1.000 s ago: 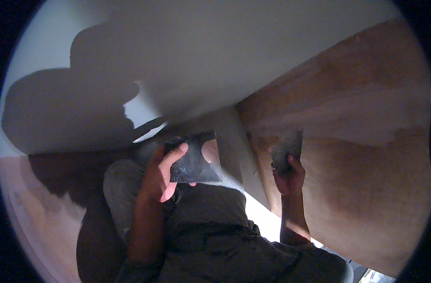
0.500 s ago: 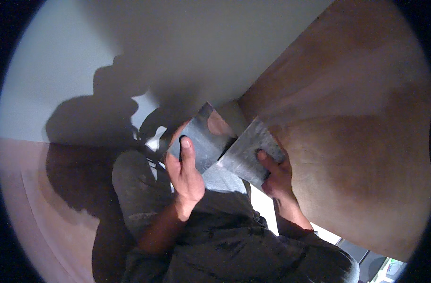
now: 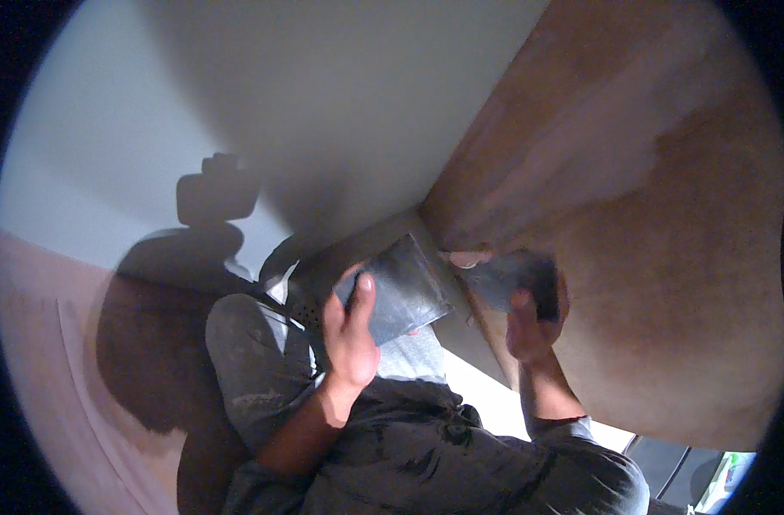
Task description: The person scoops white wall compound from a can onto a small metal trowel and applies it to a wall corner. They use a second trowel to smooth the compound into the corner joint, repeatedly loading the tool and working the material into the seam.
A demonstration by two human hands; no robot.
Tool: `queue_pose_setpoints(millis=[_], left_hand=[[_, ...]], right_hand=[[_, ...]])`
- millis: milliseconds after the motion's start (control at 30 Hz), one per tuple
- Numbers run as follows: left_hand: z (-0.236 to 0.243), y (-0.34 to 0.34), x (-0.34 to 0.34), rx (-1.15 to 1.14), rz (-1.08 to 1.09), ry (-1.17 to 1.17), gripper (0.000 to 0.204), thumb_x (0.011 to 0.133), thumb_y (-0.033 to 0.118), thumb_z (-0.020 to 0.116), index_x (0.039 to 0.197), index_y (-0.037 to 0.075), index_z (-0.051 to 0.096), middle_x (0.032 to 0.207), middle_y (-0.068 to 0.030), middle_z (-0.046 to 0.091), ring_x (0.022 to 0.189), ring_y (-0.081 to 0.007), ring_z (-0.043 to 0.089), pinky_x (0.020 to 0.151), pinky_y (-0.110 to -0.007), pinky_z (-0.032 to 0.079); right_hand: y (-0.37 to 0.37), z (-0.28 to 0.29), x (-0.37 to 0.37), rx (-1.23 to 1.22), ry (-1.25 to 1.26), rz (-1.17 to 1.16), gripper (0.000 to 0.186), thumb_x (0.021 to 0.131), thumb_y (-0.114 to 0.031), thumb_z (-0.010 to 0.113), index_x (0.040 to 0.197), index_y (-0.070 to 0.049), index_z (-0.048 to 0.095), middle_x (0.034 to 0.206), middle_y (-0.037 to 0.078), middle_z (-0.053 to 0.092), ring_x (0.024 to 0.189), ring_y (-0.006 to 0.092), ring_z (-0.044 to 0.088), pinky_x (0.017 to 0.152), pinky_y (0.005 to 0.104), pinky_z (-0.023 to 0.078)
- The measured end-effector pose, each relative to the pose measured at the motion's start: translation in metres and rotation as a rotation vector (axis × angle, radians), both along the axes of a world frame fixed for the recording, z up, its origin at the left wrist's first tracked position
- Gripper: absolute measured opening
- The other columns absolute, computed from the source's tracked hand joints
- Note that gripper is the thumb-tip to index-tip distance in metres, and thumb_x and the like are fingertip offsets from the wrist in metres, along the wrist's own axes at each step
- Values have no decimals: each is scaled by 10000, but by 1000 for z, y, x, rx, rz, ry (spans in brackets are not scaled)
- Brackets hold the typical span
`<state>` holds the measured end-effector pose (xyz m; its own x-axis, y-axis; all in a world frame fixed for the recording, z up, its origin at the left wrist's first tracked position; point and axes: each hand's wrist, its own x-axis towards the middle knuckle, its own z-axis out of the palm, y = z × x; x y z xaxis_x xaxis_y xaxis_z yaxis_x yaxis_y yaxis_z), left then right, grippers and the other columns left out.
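My left hand (image 3: 351, 348) grips a broad, flat metal scraper (image 3: 400, 287), its thumb lying across the face. Smears show along that blade's far right edge. To the right, my right hand (image 3: 533, 330) is closed round a second flat metal scraper (image 3: 503, 279), partly shadowed and slightly blurred. At its left end sits a small pinkish patch (image 3: 469, 258) that looks like filler or plaster. The two scrapers are apart. The right one is raised close to the brown wall, but whether it touches cannot be told.
A brown, smooth wall (image 3: 649, 300) rises on the right and meets a pale grey surface (image 3: 392, 103) in a corner. Pinkish plaster (image 3: 40, 292) covers the lower left. My shadow falls there. My knee (image 3: 246, 343) is bent at left. A dark object (image 3: 666, 468) stands at the lower right.
The scrapers overlapped before and are now separated. My right hand has moved right, toward the brown wall. A pinkish patch earlier on the left scraper now shows at the right scraper's end.
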<state>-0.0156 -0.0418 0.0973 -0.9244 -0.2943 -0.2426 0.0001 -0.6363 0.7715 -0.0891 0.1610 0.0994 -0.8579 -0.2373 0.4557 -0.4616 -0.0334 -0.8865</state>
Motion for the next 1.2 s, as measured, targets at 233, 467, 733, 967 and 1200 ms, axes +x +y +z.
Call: queue_pose_setpoints(millis=[233, 467, 733, 967, 1200], left_hand=[[-5, -12, -7, 376, -239, -42, 366, 986, 375, 551, 1213, 89, 584, 1042, -40, 668, 898, -179, 653, 634, -378, 524], [0, -20, -8, 235, -81, -31, 358, 981, 354, 568, 1229, 96, 582, 1052, -53, 671, 860, -181, 665, 571, -368, 517], [-5, -37, -9, -390, -13, -64, 345, 1016, 244, 526, 1241, -10, 584, 1081, -82, 658, 988, -144, 588, 908, -289, 446], [21, -23, -6, -663, 72, -52, 329, 1021, 216, 513, 1213, -40, 588, 1058, -83, 657, 961, -138, 581, 873, -291, 457], [29, -14, 0, -706, 47, -47, 342, 1019, 219, 514, 1226, -44, 581, 1079, -92, 652, 1000, -147, 570, 898, -292, 441]], right_hand=[[-2, -1, -4, 582, 177, 273, 509, 768, -277, 787, 1254, -252, 636, 1257, 154, 609, 1108, 378, 600, 932, 440, 501], [25, -18, -59, 935, 554, 239, 602, 742, -82, 713, 1316, -231, 606, 1339, 86, 571, 1198, 345, 540, 984, 446, 478], [4, 48, -54, 926, 649, 376, 516, 806, -219, 624, 1270, -445, 609, 1395, 20, 530, 1220, 358, 506, 1002, 475, 443], [3, 60, -37, 1211, 944, 288, 579, 699, -320, 687, 1227, -538, 595, 1455, -69, 468, 1172, 274, 495, 835, 470, 429], [6, 46, -36, 1226, 997, 301, 654, 684, -311, 687, 1275, -554, 546, 1462, -77, 461, 1090, 250, 506, 850, 472, 410]])
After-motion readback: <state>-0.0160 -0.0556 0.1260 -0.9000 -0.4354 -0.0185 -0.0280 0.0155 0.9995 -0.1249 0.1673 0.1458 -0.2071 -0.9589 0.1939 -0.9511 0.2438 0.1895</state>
